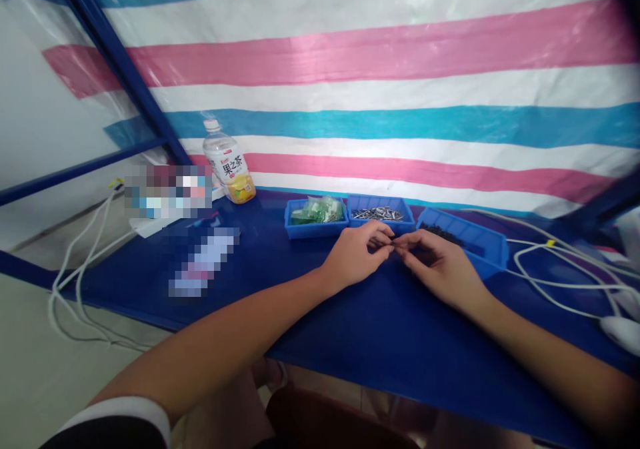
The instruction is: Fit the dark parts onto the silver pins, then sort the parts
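Note:
My left hand (356, 254) and my right hand (445, 267) meet above the blue tabletop, their fingertips pinched together almost touching. Something small and dark seems to sit between them, too small to name. Just behind my left hand stands a blue bin (406, 223) of thin silvery metal pieces (377, 214). To its left, another blue bin (295, 231) holds green-tinted plastic bags (320, 210). A third blue bin (483, 245), set at an angle behind my right hand, contains small dark parts (440, 230); my hand hides some of it.
A drink bottle (230, 162) stands at the back left of the blue table (320, 322). White cables (560, 282) run along the right side, near a white rounded object (620, 334). More cables (75, 289) hang at the left edge. A striped sheet (375, 62) closes off the back.

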`<state>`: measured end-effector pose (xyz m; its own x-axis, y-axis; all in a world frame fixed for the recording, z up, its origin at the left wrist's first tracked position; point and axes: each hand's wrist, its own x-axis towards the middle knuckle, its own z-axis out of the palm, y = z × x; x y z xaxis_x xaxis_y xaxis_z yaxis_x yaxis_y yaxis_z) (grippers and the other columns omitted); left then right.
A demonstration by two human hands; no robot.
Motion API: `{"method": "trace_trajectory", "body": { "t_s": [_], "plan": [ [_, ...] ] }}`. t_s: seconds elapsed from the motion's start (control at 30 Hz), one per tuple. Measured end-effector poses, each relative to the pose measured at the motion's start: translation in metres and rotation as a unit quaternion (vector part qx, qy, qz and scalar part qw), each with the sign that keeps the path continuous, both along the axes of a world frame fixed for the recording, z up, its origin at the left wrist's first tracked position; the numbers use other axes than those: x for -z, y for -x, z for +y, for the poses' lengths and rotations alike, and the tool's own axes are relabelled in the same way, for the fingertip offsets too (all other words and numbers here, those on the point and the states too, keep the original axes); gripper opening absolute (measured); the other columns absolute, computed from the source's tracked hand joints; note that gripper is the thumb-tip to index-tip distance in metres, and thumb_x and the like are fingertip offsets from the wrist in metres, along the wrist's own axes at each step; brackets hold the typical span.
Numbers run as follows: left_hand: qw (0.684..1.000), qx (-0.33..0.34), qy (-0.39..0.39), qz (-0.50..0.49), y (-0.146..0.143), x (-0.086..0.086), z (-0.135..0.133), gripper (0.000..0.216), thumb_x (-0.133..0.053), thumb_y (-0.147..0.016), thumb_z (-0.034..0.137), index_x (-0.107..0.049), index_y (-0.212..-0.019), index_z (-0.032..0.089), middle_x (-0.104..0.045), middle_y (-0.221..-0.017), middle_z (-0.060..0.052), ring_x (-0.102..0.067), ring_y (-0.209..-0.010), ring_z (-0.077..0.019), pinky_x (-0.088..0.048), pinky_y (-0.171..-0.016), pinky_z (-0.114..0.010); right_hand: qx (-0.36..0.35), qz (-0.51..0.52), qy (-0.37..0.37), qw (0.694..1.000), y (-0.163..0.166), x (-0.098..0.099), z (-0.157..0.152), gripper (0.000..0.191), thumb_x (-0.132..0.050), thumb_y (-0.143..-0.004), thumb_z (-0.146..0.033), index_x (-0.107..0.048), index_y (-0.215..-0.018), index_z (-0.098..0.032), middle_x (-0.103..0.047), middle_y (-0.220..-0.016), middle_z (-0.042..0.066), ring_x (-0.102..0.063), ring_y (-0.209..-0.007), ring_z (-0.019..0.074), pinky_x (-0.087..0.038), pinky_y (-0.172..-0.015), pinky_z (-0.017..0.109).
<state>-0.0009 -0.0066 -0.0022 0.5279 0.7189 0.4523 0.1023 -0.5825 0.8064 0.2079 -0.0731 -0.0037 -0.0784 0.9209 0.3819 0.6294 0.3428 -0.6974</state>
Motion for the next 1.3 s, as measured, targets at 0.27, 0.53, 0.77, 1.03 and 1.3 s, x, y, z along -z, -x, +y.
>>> {"method": "trace_trajectory", "body": {
  "t_s": [0.27, 0.53, 0.77, 1.03, 1.3],
  "plan": [
    [1.0, -0.003, 0.018, 0.013, 0.0, -0.002, -0.003, 0.034, -0.071, -0.091, 0.012, -0.072, -0.124, 0.019, -0.086, -0.104, -0.006, -0.083, -0.096, -0.0206, -0.066, -0.096, -0.035, 0.051, 0.016, 0.006, 0.999, 0.008, -0.002, 0.0, 0.019, -0.074, -0.09, -0.032, -0.069, -0.108, -0.026, -0.08, -0.096, 0.004, -0.076, -0.083, 0.0237, -0.06, -0.069, 0.036],
    [0.999, 0.031, 0.007, 0.037, 0.001, -0.002, -0.007, 0.063, -0.063, -0.093, 0.012, -0.055, -0.155, 0.019, -0.083, -0.121, -0.009, -0.082, -0.106, -0.0234, -0.066, -0.1, -0.038, 0.067, -0.01, -0.011, 0.998, 0.007, -0.003, 0.001, 0.028, -0.07, -0.09, -0.027, -0.067, -0.118, -0.027, -0.077, -0.093, 0.003, -0.073, -0.078, 0.0219, -0.059, -0.068, 0.035],
    [0.998, -0.004, -0.012, 0.055, 0.0, -0.006, -0.005, 0.042, -0.064, -0.099, 0.024, -0.066, -0.14, 0.017, -0.084, -0.101, -0.007, -0.079, -0.084, -0.0189, -0.064, -0.083, -0.033, 0.049, 0.018, -0.018, 0.998, 0.005, -0.006, -0.004, 0.028, -0.069, -0.091, -0.026, -0.069, -0.119, -0.025, -0.076, -0.097, 0.005, -0.074, -0.083, 0.0234, -0.059, -0.066, 0.034],
    [0.997, 0.009, 0.011, 0.073, 0.002, -0.008, -0.007, 0.047, -0.059, -0.105, 0.031, -0.059, -0.151, 0.019, -0.084, -0.092, -0.004, -0.078, -0.078, -0.0181, -0.062, -0.078, -0.031, 0.026, 0.083, -0.011, 0.996, 0.002, -0.003, -0.001, 0.027, -0.069, -0.094, -0.029, -0.064, -0.121, -0.03, -0.073, -0.096, 0.005, -0.073, -0.086, 0.0254, -0.061, -0.074, 0.039],
    [0.998, -0.004, 0.03, 0.059, 0.002, -0.011, -0.007, 0.026, -0.062, -0.105, 0.037, -0.076, -0.101, 0.016, -0.081, -0.085, -0.005, -0.074, -0.072, -0.0151, -0.056, -0.072, -0.027, 0.057, 0.036, -0.02, 0.998, 0.003, -0.007, -0.004, 0.015, -0.068, -0.095, -0.031, -0.067, -0.11, -0.029, -0.073, -0.092, 0.005, -0.073, -0.079, 0.0245, -0.058, -0.063, 0.036]
  ]
}}
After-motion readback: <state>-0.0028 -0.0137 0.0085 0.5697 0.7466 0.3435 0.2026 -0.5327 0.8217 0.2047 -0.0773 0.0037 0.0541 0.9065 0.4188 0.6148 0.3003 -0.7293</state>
